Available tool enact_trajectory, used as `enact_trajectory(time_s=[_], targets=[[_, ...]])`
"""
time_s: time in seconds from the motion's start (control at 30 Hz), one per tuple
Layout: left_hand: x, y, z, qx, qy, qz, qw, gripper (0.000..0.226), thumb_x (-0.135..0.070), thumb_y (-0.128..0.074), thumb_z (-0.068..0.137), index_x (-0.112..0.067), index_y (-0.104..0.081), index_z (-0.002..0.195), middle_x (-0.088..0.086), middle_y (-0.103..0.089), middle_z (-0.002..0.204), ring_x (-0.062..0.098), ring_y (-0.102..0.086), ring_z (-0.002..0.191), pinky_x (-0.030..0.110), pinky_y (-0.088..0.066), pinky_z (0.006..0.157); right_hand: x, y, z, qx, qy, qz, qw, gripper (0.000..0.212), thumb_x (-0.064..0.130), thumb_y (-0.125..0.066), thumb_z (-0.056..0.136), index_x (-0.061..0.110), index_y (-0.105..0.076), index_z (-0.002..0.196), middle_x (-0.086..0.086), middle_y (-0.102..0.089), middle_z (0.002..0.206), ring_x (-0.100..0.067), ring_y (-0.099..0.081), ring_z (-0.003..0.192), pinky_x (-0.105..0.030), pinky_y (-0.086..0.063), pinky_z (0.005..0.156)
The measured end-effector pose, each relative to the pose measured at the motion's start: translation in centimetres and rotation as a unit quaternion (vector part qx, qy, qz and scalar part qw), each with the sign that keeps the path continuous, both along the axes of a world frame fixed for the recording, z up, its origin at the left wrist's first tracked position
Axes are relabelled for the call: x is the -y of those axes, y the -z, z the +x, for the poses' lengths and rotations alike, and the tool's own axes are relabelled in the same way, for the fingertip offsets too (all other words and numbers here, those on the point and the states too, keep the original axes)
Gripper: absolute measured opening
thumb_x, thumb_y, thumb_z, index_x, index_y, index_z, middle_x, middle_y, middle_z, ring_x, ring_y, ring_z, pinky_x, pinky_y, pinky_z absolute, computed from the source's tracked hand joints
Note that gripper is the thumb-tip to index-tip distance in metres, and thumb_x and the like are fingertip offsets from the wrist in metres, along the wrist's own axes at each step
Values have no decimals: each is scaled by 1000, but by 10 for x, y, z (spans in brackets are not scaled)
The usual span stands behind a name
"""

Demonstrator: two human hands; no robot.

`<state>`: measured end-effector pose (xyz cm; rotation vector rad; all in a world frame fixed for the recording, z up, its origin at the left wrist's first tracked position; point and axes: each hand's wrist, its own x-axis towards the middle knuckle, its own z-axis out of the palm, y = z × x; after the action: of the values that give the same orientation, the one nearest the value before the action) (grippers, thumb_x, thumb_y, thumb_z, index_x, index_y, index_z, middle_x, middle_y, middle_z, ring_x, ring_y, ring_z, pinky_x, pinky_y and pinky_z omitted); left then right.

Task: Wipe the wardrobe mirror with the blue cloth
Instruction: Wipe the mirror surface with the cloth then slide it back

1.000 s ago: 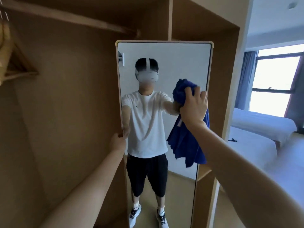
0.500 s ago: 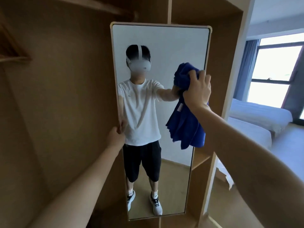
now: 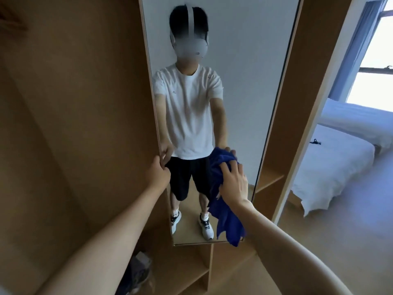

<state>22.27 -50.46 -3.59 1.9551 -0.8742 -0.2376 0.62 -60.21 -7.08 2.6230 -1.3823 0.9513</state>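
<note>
Pressing the blue cloth [image 3: 221, 167] flat on the mirror [image 3: 244, 81], the right hand [image 3: 234, 184] sits in the middle of the frame, a bit to the right and low. Its fingers [image 3: 228, 167] are spread over the bunched top of the cloth, holding it against the glass. The rest of the cloth hangs down loose, past the bottom edge of the mirror.

The cloth looks soft, light and floppy, so it is best held at the bunched part, like now.

The left hand [image 3: 158, 173] is curled around the left edge of the mirror, pinching it. The mirror is tall, thin and hard, and it could likely break or swing, so holding its edge is a good idea.
</note>
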Motion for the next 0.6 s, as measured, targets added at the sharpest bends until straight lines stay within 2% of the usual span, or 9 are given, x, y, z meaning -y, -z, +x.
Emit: enact_trajectory(time_s=[0.13,0.2,0.27,0.3,0.37,0.4,0.5,0.6], targets=[[-4,15,-7,-59,14,2,998,11,-4,-47,92,-13,-52,95,1,-54,77,26,-56,78,31,-39,63,7,-32,10,73,5,-23,997,64,3,-69,65,16,-52,126,-12,-45,127,-34,-42,106,-44,-49,71],[-6,23,-12,-79,15,-1,997,15,-2,-47,93,-10,-54,103,1,-51,78,22,-52,79,30,-39,64,7,-44,20,119,-13,-47,992,62,2,-67,65,15,-52,123,-13,-46,126,-35,-43,103,-44,-49,71],[-5,29,-16,-91,12,12,996,23,0,-47,94,-2,-54,115,5,-51,83,23,-50,82,37,-44,71,4,-48,32,139,-36,-79,986,59,1,-65,64,14,-53,121,-13,-47,125,-35,-44,102,-44,-47,75],[-4,31,-18,-94,6,21,995,27,1,-45,95,1,-53,121,11,-55,90,28,-53,87,43,-47,81,2,-48,39,136,-48,-96,985,58,1,-65,64,14,-54,119,-14,-48,123,-35,-44,100,-45,-47,77],[-3,39,-17,-90,-5,32,995,33,1,-40,97,1,-52,128,21,-59,112,35,-57,106,42,-45,94,-5,-37,53,119,-69,-120,983,52,0,-65,65,13,-57,115,-14,-52,116,-35,-47,93,-45,-46,79],[-3,44,-17,-86,-4,32,996,35,1,-37,98,0,-52,129,20,-59,116,35,-57,108,40,-45,93,-8,-25,60,108,-80,-122,983,49,0,-66,66,13,-59,112,-14,-54,113,-34,-47,89,-45,-45,78],[-3,61,-10,-90,-9,31,995,29,-2,-34,99,-8,-55,119,7,-58,102,28,-57,99,30,-42,78,-19,28,75,60,-110,-108,986,43,1,-68,68,14,-60,108,-13,-56,108,-33,-48,86,-43,-44,77],[-6,79,-6,-79,0,27,997,33,-1,-39,98,-13,-52,126,-2,-57,109,18,-56,101,26,-40,82,-26,93,80,-21,-140,-85,986,44,7,-75,69,17,-58,108,-12,-56,108,-33,-50,89,-45,-46,78]])
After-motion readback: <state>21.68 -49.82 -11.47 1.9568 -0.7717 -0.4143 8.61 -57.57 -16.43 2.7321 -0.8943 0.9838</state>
